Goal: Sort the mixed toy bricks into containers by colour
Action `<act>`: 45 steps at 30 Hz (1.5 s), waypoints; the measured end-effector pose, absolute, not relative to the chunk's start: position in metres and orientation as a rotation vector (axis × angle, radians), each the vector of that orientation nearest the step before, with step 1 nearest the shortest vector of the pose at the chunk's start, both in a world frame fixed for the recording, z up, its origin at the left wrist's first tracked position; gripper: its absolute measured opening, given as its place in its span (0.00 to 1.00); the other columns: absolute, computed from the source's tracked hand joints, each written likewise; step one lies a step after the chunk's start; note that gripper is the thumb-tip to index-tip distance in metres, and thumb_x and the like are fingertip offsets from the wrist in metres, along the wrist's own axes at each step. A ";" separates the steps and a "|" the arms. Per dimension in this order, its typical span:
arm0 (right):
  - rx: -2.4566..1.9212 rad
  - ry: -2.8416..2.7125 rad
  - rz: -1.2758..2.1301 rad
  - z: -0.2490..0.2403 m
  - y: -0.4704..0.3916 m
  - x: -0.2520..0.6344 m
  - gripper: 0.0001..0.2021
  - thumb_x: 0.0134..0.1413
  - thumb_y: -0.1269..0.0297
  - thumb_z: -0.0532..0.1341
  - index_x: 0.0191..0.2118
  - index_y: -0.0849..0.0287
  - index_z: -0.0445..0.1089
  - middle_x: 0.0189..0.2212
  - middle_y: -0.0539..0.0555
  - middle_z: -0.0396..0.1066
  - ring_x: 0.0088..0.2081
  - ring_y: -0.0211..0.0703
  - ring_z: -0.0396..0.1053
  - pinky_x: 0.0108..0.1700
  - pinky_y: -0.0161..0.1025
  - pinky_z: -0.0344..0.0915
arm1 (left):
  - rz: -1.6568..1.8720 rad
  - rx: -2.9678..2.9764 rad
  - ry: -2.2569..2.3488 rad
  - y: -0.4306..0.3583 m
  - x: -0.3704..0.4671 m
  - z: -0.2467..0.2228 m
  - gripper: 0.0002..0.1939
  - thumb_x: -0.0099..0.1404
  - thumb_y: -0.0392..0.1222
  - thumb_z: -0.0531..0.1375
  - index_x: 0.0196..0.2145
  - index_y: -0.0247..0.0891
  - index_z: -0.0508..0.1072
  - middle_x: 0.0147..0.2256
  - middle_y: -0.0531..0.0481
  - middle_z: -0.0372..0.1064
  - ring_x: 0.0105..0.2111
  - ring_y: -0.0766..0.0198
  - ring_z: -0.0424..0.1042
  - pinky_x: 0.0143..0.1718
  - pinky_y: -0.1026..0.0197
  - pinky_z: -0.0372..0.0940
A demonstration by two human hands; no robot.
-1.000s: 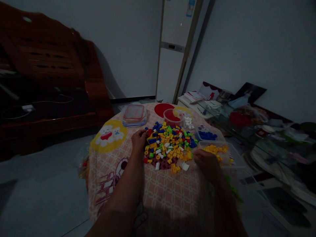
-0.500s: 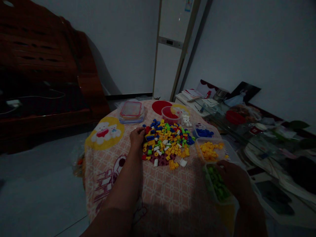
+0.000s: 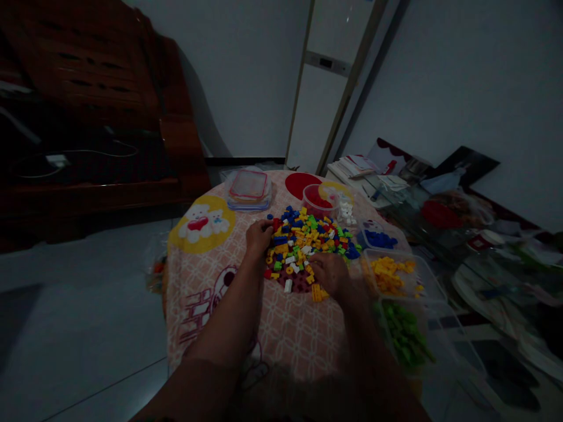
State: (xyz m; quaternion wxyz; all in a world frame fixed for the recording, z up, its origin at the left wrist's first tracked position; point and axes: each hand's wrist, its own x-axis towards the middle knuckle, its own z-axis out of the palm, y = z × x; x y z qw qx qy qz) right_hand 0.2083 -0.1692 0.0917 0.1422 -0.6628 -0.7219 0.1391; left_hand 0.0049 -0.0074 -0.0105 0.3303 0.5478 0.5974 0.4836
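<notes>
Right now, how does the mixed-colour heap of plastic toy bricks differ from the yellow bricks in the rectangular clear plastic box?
The mixed-colour heap shows yellow, blue, red, green and white; the yellow bricks are one colour. The heap spreads wider than the yellow bricks. The heap lies unboxed; the yellow bricks sit inside the box. Both are loose small pieces.
</notes>
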 end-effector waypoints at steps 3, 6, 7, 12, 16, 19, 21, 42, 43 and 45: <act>-1.980 -2.066 0.432 0.080 -0.153 0.200 0.13 0.65 0.68 0.59 0.45 0.56 0.82 0.41 0.57 0.84 0.44 0.47 0.80 0.43 0.37 0.64 | 1.242 1.419 1.552 -0.006 0.003 -0.013 0.15 0.60 0.36 0.62 0.42 0.41 0.86 0.43 0.46 0.84 0.45 0.54 0.80 0.53 0.54 0.71; -2.020 -2.093 0.457 0.074 -0.144 0.194 0.13 0.65 0.67 0.60 0.48 0.55 0.82 0.43 0.57 0.84 0.47 0.49 0.80 0.44 0.38 0.64 | 1.231 1.383 1.543 -0.005 0.002 -0.015 0.16 0.60 0.37 0.61 0.43 0.40 0.86 0.43 0.46 0.84 0.43 0.54 0.81 0.51 0.55 0.72; -2.042 -2.099 0.453 0.073 -0.143 0.194 0.13 0.65 0.66 0.61 0.50 0.55 0.81 0.44 0.57 0.84 0.47 0.49 0.79 0.45 0.38 0.63 | 1.226 1.377 1.538 -0.005 0.002 -0.016 0.16 0.60 0.37 0.61 0.43 0.40 0.86 0.43 0.47 0.84 0.43 0.55 0.81 0.50 0.55 0.72; -2.202 -2.030 0.363 0.070 -0.145 0.199 0.16 0.68 0.64 0.60 0.56 0.54 0.78 0.45 0.58 0.83 0.49 0.51 0.79 0.44 0.39 0.63 | 1.216 1.351 1.531 -0.004 0.002 -0.019 0.17 0.60 0.39 0.61 0.44 0.41 0.85 0.42 0.47 0.84 0.43 0.56 0.81 0.48 0.57 0.73; -2.182 -2.078 0.477 0.075 -0.153 0.199 0.12 0.70 0.63 0.60 0.48 0.54 0.82 0.45 0.56 0.84 0.48 0.48 0.80 0.43 0.37 0.62 | 1.199 1.371 1.560 -0.002 0.001 -0.017 0.17 0.60 0.40 0.61 0.44 0.41 0.85 0.42 0.47 0.84 0.43 0.56 0.81 0.47 0.57 0.73; -2.218 -2.173 0.522 0.078 -0.157 0.191 0.11 0.68 0.60 0.63 0.48 0.52 0.82 0.46 0.56 0.84 0.50 0.50 0.79 0.44 0.38 0.63 | 1.179 1.387 1.569 -0.003 0.000 -0.011 0.17 0.59 0.40 0.61 0.44 0.40 0.86 0.41 0.47 0.84 0.42 0.55 0.81 0.47 0.58 0.73; -2.269 -2.241 0.489 0.076 -0.158 0.183 0.12 0.68 0.58 0.63 0.50 0.53 0.82 0.47 0.59 0.83 0.51 0.52 0.79 0.45 0.39 0.64 | 1.175 1.386 1.562 -0.005 0.000 -0.007 0.17 0.59 0.39 0.61 0.43 0.40 0.86 0.41 0.47 0.84 0.41 0.56 0.81 0.46 0.58 0.73; -1.995 -1.504 0.324 0.074 -0.273 0.267 0.18 0.57 0.48 0.60 0.38 0.55 0.81 0.27 0.54 0.80 0.28 0.46 0.74 0.32 0.39 0.65 | 1.183 1.415 1.600 0.001 0.003 -0.013 0.17 0.59 0.39 0.62 0.44 0.41 0.86 0.41 0.48 0.84 0.44 0.56 0.80 0.49 0.58 0.71; -2.057 -1.456 0.284 0.075 -0.285 0.278 0.19 0.57 0.47 0.60 0.38 0.55 0.81 0.29 0.55 0.81 0.29 0.48 0.76 0.32 0.40 0.66 | 1.179 1.418 1.602 0.000 0.003 -0.012 0.17 0.60 0.39 0.62 0.44 0.41 0.86 0.42 0.48 0.84 0.44 0.56 0.80 0.49 0.58 0.71; -2.186 -1.376 0.158 0.081 -0.306 0.303 0.21 0.54 0.43 0.60 0.38 0.54 0.82 0.29 0.57 0.81 0.30 0.50 0.77 0.33 0.42 0.67 | 1.168 1.426 1.606 -0.002 0.003 -0.009 0.17 0.60 0.39 0.61 0.44 0.41 0.86 0.42 0.48 0.84 0.44 0.57 0.80 0.50 0.58 0.71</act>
